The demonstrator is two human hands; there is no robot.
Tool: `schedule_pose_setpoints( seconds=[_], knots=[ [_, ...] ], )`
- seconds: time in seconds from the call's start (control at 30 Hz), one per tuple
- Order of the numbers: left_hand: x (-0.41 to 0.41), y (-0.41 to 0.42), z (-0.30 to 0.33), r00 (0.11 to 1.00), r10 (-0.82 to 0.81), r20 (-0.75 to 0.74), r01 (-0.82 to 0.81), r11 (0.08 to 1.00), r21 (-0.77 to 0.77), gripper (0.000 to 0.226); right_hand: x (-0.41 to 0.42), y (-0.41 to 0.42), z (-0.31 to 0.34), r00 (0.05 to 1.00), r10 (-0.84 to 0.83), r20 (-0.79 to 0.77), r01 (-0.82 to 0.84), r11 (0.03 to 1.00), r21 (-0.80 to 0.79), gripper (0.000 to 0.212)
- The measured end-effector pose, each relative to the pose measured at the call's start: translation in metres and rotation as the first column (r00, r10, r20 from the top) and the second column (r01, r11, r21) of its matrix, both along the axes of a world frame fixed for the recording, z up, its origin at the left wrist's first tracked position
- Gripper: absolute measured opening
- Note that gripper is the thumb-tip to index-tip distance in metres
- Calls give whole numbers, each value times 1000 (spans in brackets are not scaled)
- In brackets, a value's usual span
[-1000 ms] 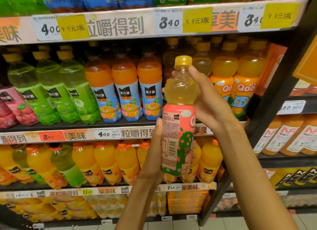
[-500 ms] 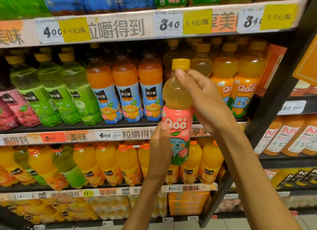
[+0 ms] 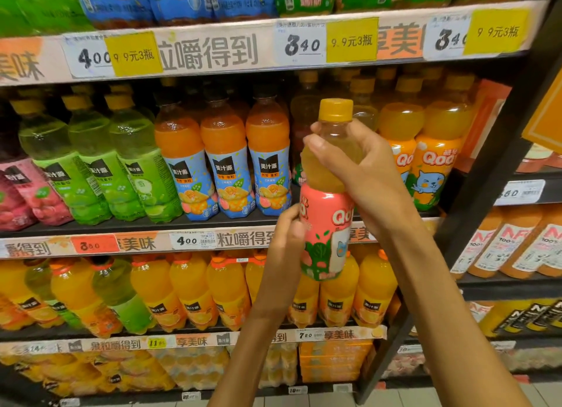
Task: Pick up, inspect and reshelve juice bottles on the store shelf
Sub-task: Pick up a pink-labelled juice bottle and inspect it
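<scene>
The juice bottle [image 3: 327, 224] is being held upright in front of the store shelf [image 3: 213, 228], clear of the rows and level with the middle tier. It is showing pale yellow juice, a yellow cap and a pink label with part of the "Qoo" lettering facing the camera.

The right hand [image 3: 365, 175] is gripping the bottle's upper body — its fingers [image 3: 319, 142] are curling round the shoulder just below the cap. The left hand [image 3: 286, 239] is gripping the lower part at the label's left edge, its fingers wrapping behind the bottle, largely hidden.

Behind, orange-juice bottles with blue labels [image 3: 225, 160] are standing on the middle tier, green-juice bottles [image 3: 91, 160] to their left, orange "Qoo" bottles [image 3: 435, 160] to the right — price tags [image 3: 301, 43] are lining the shelf edges.
</scene>
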State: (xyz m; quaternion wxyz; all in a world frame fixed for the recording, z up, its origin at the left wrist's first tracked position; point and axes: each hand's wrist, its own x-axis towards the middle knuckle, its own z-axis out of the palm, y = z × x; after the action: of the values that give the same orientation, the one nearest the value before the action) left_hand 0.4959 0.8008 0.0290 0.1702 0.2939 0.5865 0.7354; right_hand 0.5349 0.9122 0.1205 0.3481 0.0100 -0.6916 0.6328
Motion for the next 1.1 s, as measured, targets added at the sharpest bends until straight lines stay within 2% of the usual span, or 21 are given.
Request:
schedule_pose_setpoints(
  seconds=[0.07, 0.13, 0.23, 0.4, 0.5, 0.57, 0.67, 0.83, 0.9, 1.1],
  knots=[
    [5, 5, -3, 995, 3, -104, -1, 1000, 14, 54, -1, -2, 2, 999, -31, -10, 31, 1000, -2, 19],
    [8, 8, -3, 987, -4, -163, 5, 1000, 8, 67, -1, -3, 4, 1000, 19, -1, -19, 1000, 6, 19],
    [3, 9, -4, 989, -3, -146, 10, 999, 49, 58, 1, 0, 5, 994, 110, 1, -110, 993, 42, 23],
    [-2, 11, -8, 990, -31, -138, 42, 996, 77, 51, -1, 3, 6, 988, 141, 55, -148, 976, 161, 44],
    [-5, 16, -6, 981, 69, -180, -61, 997, 52, 57, -6, 2, 5, 998, 55, -24, -49, 975, 218, 35],
    [-8, 21, -7, 950, 190, -249, -191, 981, 20, 60, -11, 2, 5, 995, -27, -100, 53, 962, 267, 31],
    [-9, 29, -10, 883, 350, -313, -368, 930, 3, 63, -19, 5, 4, 973, -138, -186, 182, 953, 244, 29],
    [-13, 40, -14, 730, 463, -502, -566, 822, -65, 72, -32, 6, -4, 958, -197, -207, 244, 941, 234, 30],
    [-16, 42, -15, 704, 477, -527, -597, 799, -74, 71, -36, 7, -8, 957, -216, -195, 261, 933, 246, 32],
    [-21, 49, -17, 732, 485, -479, -573, 818, -47, 72, -41, 16, -7, 954, -241, -180, 276, 938, 209, 32]
  ],
)
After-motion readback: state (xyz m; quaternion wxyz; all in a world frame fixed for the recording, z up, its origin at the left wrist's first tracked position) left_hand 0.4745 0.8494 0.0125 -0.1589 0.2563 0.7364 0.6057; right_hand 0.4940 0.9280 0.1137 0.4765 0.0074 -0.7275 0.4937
